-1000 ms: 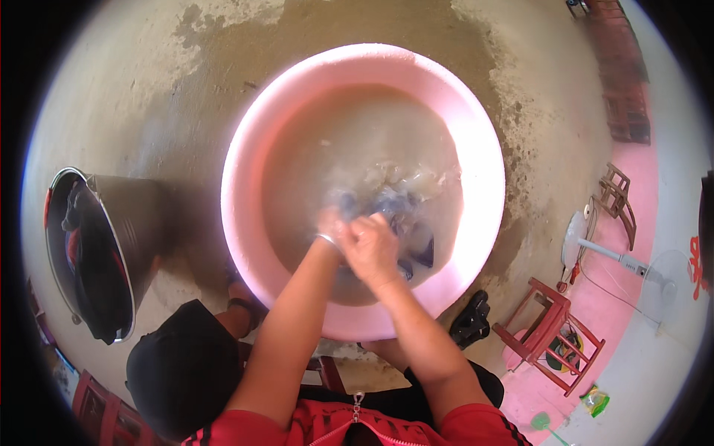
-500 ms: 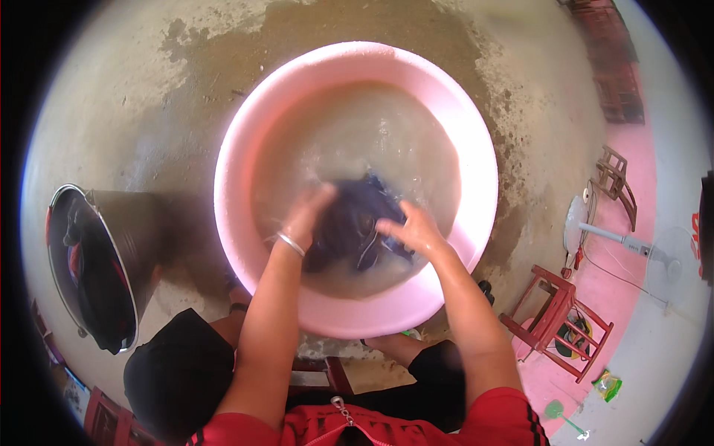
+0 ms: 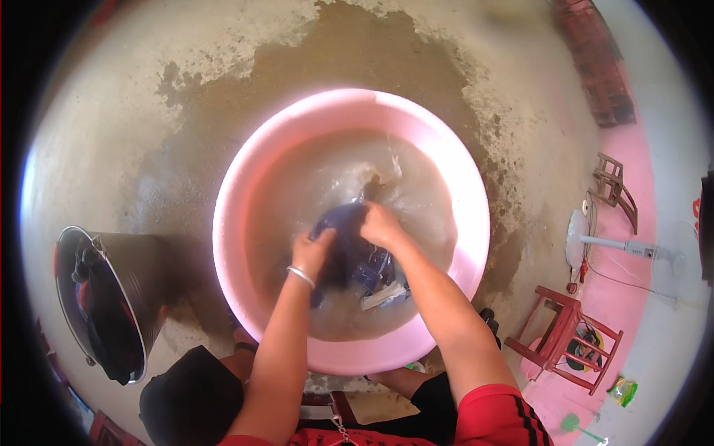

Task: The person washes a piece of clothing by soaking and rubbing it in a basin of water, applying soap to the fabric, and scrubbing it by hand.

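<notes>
Likely step: working dark cloth [image 3: 342,232] in water [image 3: 279,186] of pink tub [image 3: 349,360]. Left hand [image 3: 311,253], right hand [image 3: 381,225] both gripping cloth. Next move likely needs firm hold.

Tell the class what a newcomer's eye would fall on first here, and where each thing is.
Probably the big pink basin of cloudy water, round and bright in the middle of the view. Next, inside it, the dark blue cloth held by the left hand and right hand. Then perhaps the grey bucket at the left, with dark cloth in it.
</notes>
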A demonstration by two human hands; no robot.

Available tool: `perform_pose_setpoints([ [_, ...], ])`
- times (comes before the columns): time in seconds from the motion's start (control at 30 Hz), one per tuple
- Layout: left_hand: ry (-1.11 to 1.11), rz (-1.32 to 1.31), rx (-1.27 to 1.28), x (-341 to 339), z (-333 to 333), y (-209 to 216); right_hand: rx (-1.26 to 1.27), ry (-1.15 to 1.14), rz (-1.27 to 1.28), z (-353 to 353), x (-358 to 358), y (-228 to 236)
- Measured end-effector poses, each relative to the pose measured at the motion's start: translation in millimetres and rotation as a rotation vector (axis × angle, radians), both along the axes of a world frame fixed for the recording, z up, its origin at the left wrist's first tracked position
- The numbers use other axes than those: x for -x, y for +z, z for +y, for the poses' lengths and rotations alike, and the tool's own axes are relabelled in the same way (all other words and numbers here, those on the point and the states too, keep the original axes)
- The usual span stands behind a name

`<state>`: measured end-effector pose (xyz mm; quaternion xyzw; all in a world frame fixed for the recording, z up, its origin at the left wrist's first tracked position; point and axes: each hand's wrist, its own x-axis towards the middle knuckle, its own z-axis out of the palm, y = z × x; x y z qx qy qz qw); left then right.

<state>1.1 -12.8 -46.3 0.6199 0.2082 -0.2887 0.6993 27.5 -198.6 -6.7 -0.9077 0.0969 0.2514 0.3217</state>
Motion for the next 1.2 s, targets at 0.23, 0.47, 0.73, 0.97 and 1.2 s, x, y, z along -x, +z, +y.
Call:
perform_pose_setpoints([
  [0.23, 0.585, 0.414, 1.001, -15.2, -4.5, 17.9, -0.599, -0.343, -0.213, 34.6, 14.2, 28.9],
  [0.47, 0.494, 0.252, 0.666, 13.7, -8.4, -34.4, -0.023, -0.126, -0.539, 126.3, 54.4, 54.3],
  [0.73, 0.513, 0.565, 0.832, -3.2, -18.7, 56.3, 0.166, -0.436, -0.096, -5.2, -0.8, -7.5],
  [0.97, 0.191, 0.079, 0.278, 10.9, 20.6, 3.3, 0.228, -0.486, -0.582, 18.8, 83.0, 40.2],
  [1.2, -0.001, 0.26, 0.362, 15.2, 10.9, 23.1, 0.355, -0.613, -0.275, 72.7, 127.5, -9.0],
])
